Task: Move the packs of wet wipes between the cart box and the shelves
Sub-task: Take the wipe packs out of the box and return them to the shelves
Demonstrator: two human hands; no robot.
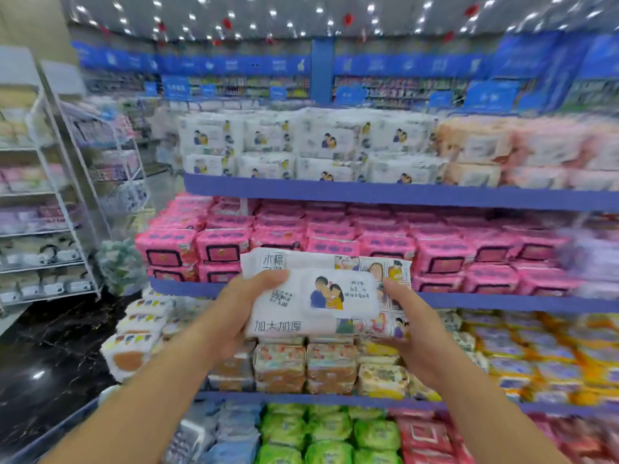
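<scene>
I see tall blue-edged store shelves (pixel 368 192) filling the view. Stacked white packs (pixel 301 142) sit at 12 o'clock, with rows of pink packs (pixel 335 236) beneath. At centre, off the shelves, is a white plastic pack of wet wipes with a cartoon couple (pixel 294 326). My left hand (pixel 241 309) grips its 9 o'clock end and my right hand (pixel 412 333) its 3 o'clock end.

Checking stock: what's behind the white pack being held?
Pink packs above it and beige packs below it; the blue shelf edge passes hidden behind the white pack.
</scene>
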